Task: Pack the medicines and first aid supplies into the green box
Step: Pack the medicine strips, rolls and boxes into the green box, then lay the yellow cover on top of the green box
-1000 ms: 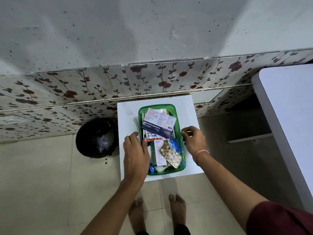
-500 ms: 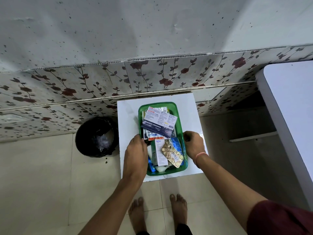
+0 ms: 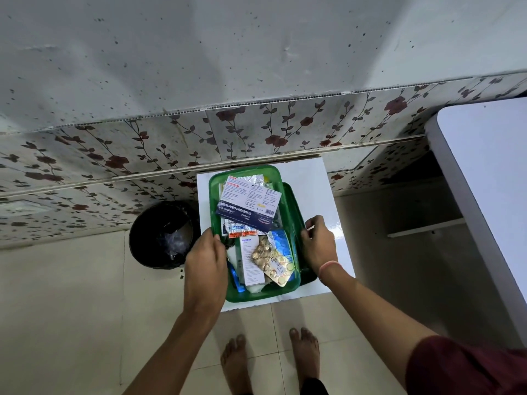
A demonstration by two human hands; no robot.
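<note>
My left hand (image 3: 206, 263) grips the left long rim of the green box (image 3: 258, 295), thumb hooked over the edge, and my right hand (image 3: 318, 246) closes on the right rim. The box is glossy, translucent plastic with rounded corners, sitting over the small white table (image 3: 328, 195), with a second green edge showing along its right side; I cannot tell whether it has left the tabletop. Inside lie a flat blue-and-white dressings carton (image 3: 248, 205), crinkled silver foil strips (image 3: 242, 228), a gold blister sheet of round tablets (image 3: 269, 259) and a white leaflet-like pack (image 3: 251, 263). Bare tabletop shows to the right and behind; the floral wall tiles (image 3: 285, 129) run close behind. A round black bin (image 3: 162, 233) stands left, a larger white table (image 3: 490, 189) right.
</note>
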